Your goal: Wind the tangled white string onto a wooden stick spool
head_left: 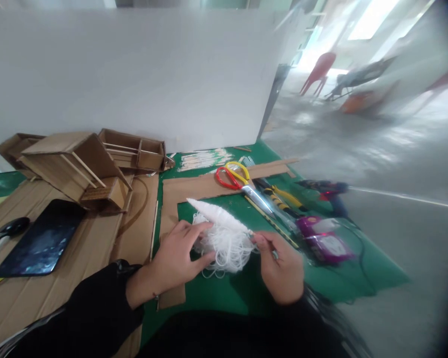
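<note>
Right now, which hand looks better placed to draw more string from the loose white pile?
Probably the left hand: its thumb and index finger are spread at the edge of the loose white pile. The right hand seems occupied, pinching one end of the white tapered piece.

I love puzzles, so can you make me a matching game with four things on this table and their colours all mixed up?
Things:
1. Loopy yarn
2. Scissors
3. Tablet
4. Shiny packet

Colours:
A. red, yellow and silver
B. mostly purple
C. white, by the left hand
D. black

Right pairs: 1-C, 2-A, 3-D, 4-B
</note>
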`<state>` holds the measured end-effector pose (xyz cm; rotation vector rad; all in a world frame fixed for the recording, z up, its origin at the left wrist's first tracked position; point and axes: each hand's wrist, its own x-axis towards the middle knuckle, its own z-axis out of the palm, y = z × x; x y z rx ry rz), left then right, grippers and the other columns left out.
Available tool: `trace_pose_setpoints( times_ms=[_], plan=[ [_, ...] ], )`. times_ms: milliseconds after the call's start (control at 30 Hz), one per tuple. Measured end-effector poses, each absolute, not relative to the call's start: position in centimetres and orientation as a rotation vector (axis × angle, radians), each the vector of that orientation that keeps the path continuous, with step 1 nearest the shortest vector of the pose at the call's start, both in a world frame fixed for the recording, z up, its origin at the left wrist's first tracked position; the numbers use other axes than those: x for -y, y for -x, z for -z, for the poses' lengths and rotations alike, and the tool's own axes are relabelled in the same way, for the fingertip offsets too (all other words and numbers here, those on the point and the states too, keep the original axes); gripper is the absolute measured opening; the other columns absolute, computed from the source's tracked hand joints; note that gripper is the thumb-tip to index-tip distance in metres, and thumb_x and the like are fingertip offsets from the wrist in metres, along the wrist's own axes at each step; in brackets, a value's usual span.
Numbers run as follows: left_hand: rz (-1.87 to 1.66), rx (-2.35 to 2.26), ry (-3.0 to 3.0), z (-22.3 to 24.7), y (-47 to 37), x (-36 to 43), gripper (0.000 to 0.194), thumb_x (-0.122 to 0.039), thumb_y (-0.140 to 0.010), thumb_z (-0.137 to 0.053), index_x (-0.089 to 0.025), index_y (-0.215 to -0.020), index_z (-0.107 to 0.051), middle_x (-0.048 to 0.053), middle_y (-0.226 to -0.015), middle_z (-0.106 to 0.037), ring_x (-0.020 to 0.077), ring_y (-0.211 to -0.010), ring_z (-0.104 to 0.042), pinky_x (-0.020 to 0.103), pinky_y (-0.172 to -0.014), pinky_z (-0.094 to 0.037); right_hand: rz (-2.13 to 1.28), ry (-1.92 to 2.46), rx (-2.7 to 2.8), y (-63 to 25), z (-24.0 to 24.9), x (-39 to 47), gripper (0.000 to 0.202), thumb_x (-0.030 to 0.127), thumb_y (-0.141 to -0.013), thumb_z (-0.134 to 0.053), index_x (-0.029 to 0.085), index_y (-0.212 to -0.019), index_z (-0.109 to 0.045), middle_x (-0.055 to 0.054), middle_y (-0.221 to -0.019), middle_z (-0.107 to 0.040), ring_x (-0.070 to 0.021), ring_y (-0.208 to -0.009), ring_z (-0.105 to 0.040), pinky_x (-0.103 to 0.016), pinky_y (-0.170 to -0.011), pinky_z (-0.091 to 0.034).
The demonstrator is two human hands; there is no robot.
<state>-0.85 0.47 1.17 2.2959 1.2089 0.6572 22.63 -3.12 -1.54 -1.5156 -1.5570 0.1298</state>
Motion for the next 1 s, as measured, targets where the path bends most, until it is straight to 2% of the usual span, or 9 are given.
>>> trace_pose_setpoints(
  times_ms=[167, 367, 533, 600, 700, 767, 900, 1000],
  plan=[
    [-0.820, -1.183, -2.476, 0.0, 0.2, -0.8, 0.024, -0.038, -0.086, -0.060, -0.026, -0.106, -0.065, 0.003, -0.087, -0.066, 0.0241, -0.086, -0.051, 0.037, -0.075, -0.044, -0.107, 1.505, 1.593, -22.6, 1.8, 3.2, 0.018, 0.028, -0.094, -0.051, 0.020, -0.086, -0.065, -0.002, -0.076, -0.068, -0.0159, -0.069, -0.061, -0.026, -0.065, -0.045],
    [-0.989, -1.131, -2.614, 0.7, 0.6, -0.3, 0.001, -0.023, -0.084, -0.063, -0.022, -0.084, -0.065, 0.003, -0.086, -0.065, 0.0217, -0.088, -0.052, 0.034, -0.076, -0.044, 0.057, 1.527, 1.629, -22.8, 2.2, 3.3, 0.015, 0.027, -0.092, -0.054, 0.019, -0.086, -0.065, -0.003, -0.075, -0.066, -0.0169, -0.068, -0.055, -0.028, -0.065, -0.043],
    [-1.074, -0.963, -2.727, 1.1, 0.8, -0.3, 0.006, -0.017, -0.084, -0.064, -0.022, -0.081, -0.062, 0.000, -0.093, -0.069, 0.0191, -0.091, -0.056, 0.033, -0.082, -0.045, 0.135, 1.571, 1.760, -23.2, 2.9, 3.3, 0.014, 0.026, -0.091, -0.055, 0.019, -0.084, -0.064, -0.005, -0.074, -0.066, -0.0209, -0.073, -0.055, -0.033, -0.069, -0.043],
    [-1.087, -0.902, -2.753, 1.3, 0.8, -0.4, 0.008, -0.014, -0.085, -0.062, -0.022, -0.082, -0.062, -0.001, -0.092, -0.070, 0.0172, -0.090, -0.056, 0.032, -0.083, -0.045, 0.134, 1.580, 1.803, -23.2, 2.7, 3.6, 0.012, 0.026, -0.091, -0.055, 0.019, -0.088, -0.063, -0.008, -0.085, -0.069, -0.0238, -0.081, -0.057, -0.037, -0.076, -0.044],
    [-1.110, -0.867, -2.789, 1.3, 0.7, -0.5, 0.011, -0.011, -0.085, -0.062, -0.022, -0.088, -0.062, -0.003, -0.093, -0.072, 0.0160, -0.090, -0.057, 0.031, -0.083, -0.044, 0.161, 1.531, 1.782, -22.7, 1.4, 4.1, 0.018, 0.024, -0.089, -0.056, 0.017, -0.105, -0.061, -0.013, -0.109, -0.065, -0.0282, -0.100, -0.056, -0.044, -0.087, -0.043],
    [-1.097, -0.871, -2.819, 1.1, 0.7, -0.4, 0.014, -0.011, -0.084, -0.062, -0.022, -0.092, -0.063, -0.003, -0.094, -0.072, 0.0166, -0.090, -0.056, 0.031, -0.081, -0.044, 0.108, 1.411, 1.874, -22.2, 0.1, 4.3, 0.023, 0.019, -0.088, -0.057, 0.018, -0.110, -0.060, -0.013, -0.113, -0.063, -0.0279, -0.105, -0.055, -0.045, -0.090, -0.042],
    [-1.035, -0.902, -2.851, 1.1, 0.8, -0.4, 0.015, -0.013, -0.085, -0.062, -0.023, -0.095, -0.062, -0.003, -0.094, -0.071, 0.0181, -0.089, -0.055, 0.032, -0.079, -0.043, -0.128, 1.159, 2.239, -21.1, -1.5, 3.4, 0.025, 0.016, -0.087, -0.057, 0.021, -0.111, -0.061, -0.009, -0.114, -0.064, -0.0252, -0.103, -0.054, -0.040, -0.086, -0.045],
    [-1.005, -0.905, -2.882, 1.3, 0.9, -0.4, 0.011, -0.014, -0.085, -0.061, -0.023, -0.092, -0.061, -0.003, -0.089, -0.069, 0.0181, -0.086, -0.055, 0.033, -0.078, -0.041, -0.171, 1.092, 2.317, -21.0, -0.7, 2.4, 0.019, 0.013, -0.086, -0.055, 0.021, -0.101, -0.064, -0.006, -0.103, -0.068, -0.0226, -0.093, -0.055, -0.038, -0.080, -0.045]
  ],
)
